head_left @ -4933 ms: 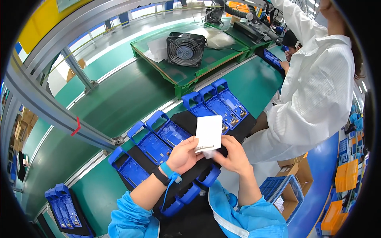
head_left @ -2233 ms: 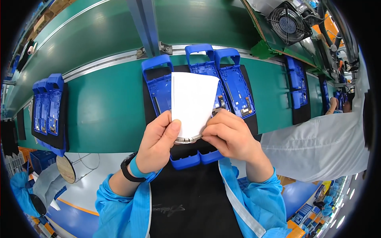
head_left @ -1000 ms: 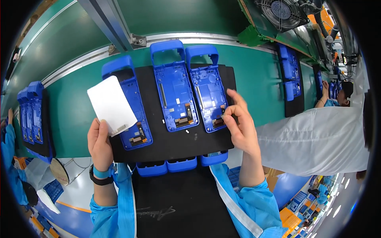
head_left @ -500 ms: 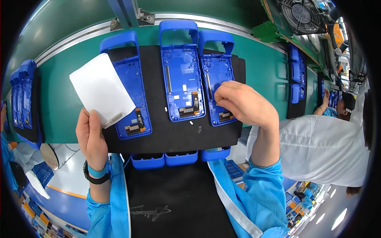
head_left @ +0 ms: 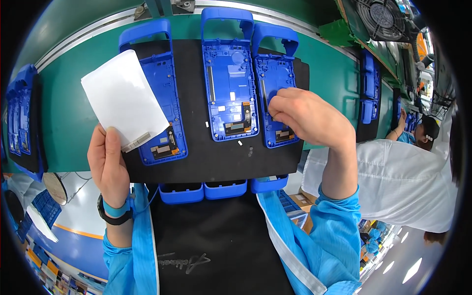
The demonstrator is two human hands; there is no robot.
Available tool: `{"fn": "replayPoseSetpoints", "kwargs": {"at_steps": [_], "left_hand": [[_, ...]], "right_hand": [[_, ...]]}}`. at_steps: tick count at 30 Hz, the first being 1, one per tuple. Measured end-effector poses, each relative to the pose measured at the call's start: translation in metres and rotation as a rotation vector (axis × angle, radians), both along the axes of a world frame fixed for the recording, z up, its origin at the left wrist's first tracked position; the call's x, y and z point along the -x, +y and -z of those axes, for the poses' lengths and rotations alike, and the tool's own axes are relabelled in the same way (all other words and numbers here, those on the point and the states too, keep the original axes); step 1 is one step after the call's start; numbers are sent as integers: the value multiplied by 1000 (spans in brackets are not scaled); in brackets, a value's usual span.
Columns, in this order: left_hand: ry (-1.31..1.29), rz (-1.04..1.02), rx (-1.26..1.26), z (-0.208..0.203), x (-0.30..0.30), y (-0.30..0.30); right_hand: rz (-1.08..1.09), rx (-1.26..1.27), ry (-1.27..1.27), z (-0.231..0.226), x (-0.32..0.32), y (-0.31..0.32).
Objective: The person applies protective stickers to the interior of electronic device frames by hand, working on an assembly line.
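Observation:
In my left hand [head_left: 107, 164], a white sheet [head_left: 123, 96] is pinched between thumb and fingers near its lower end, where small pale strips stick to it. The sheet covers part of the left blue plastic housing [head_left: 169, 105]. My right hand [head_left: 310, 117] bends over the right blue housing [head_left: 276, 73], its fingertips pressed together at the inside; whatever they hold is hidden. Between them lies the middle blue housing [head_left: 230, 71], open side up, with small white pads and a dark flex circuit [head_left: 238, 125] at its near end. Each housing has a loop-shaped frame at its far end.
A black mat [head_left: 196, 160] lies under the housings on a green bench [head_left: 69, 118]. Two small white bits rest on it. Blue bins [head_left: 226, 188] hang along the near edge. More housings [head_left: 22, 118] stand far left and right. A person in white [head_left: 383, 182] is close on my right.
The whole scene has shifted slightly upward in view. My right hand stays at the right housing, its fingers still closed; my left hand keeps hold of the sheet.

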State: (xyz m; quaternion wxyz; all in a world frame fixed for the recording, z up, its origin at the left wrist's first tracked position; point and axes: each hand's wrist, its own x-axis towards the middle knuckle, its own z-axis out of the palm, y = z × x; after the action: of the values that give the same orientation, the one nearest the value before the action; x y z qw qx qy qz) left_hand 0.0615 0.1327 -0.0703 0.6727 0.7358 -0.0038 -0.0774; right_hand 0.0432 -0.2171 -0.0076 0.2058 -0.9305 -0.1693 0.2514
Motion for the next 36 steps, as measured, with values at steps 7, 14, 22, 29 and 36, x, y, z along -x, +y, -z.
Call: {"fn": "replayPoseSetpoints", "kwargs": {"at_steps": [7,14,22,29,36], "left_hand": [[13,0,4,-1,1,-1],[19,9,-23,-2,1,-1],[10,-7,11,-6,1,-3],[8,-36,34,-8,1,-1],[-67,-43,-25,-14,4,-1]], "right_hand": [[-29,34,17,-3,-3,1],[-59,53,32,-5,-6,1],[49,8,-147,4,14,-4],[208,-164,-185,11,30,-18],[152,-129,-127,7,34,-23]]}}
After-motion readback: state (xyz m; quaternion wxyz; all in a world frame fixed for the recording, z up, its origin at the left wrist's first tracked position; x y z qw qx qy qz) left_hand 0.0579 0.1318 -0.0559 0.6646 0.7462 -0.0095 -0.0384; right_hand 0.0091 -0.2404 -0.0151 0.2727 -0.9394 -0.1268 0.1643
